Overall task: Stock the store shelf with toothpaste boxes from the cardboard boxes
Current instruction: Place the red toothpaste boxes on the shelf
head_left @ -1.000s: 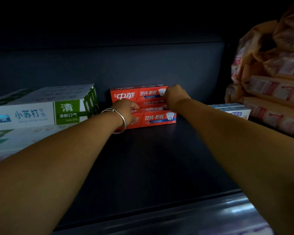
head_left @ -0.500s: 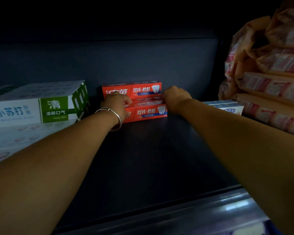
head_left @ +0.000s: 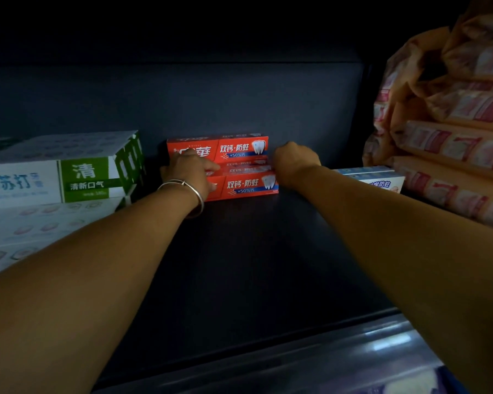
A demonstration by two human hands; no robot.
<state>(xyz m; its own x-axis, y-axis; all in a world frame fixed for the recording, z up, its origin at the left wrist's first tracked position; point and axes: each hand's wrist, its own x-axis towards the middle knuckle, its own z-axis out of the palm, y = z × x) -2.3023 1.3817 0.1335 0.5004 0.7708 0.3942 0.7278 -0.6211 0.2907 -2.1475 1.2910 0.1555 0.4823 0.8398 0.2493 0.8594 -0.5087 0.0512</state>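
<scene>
Two red toothpaste boxes are stacked at the back of the dark shelf (head_left: 239, 265), the upper box (head_left: 239, 149) sitting slightly behind the lower box (head_left: 248, 186). My left hand (head_left: 188, 172), with a silver bangle on its wrist, covers the left part of both boxes, fingers wrapped at their left end and thumb lying along the seam between them. My right hand (head_left: 293, 163) is curled against the right end of the stack. Its fingertips are hidden behind the knuckles.
Large green-and-white toothpaste cartons (head_left: 54, 180) are stacked on the left. A blue-and-white toothpaste box (head_left: 379, 180) lies behind my right forearm. Orange plastic-wrapped bundles (head_left: 453, 137) fill the right side. The shelf's front rail (head_left: 296, 356) runs below.
My right hand has slid from the upper box's top right corner down to the right end of the stack. The left hand keeps its place on the boxes.
</scene>
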